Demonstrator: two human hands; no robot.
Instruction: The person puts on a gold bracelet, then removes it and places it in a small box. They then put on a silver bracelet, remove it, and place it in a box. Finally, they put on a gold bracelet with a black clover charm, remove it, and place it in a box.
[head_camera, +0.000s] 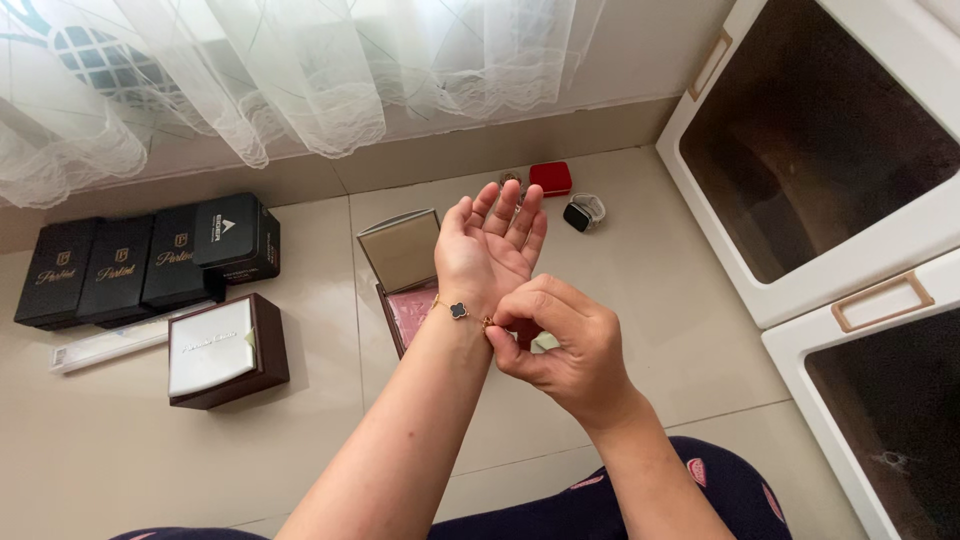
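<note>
1. Our left hand (490, 245) was open, palm up, fingers spread, holding nothing.
2. Our right hand (560, 340) pinched the bracelet (458, 310) at the left wrist.
3. Boxes (150, 262) sat on the tiled floor (660, 300); curtain (280, 70) behind.

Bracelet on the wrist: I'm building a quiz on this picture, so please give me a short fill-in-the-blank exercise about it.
1. The gold bracelet with a dark clover charm sits on the ____ wrist.
2. The right hand pinches the bracelet at its clasp, while the left hand is held palm up with its fingers ____.
3. The small jewellery box on the floor beyond the fingertips is ____ in colour.
4. The box with the white lid has ____ sides.

Missing words: left; open; red; brown
</note>
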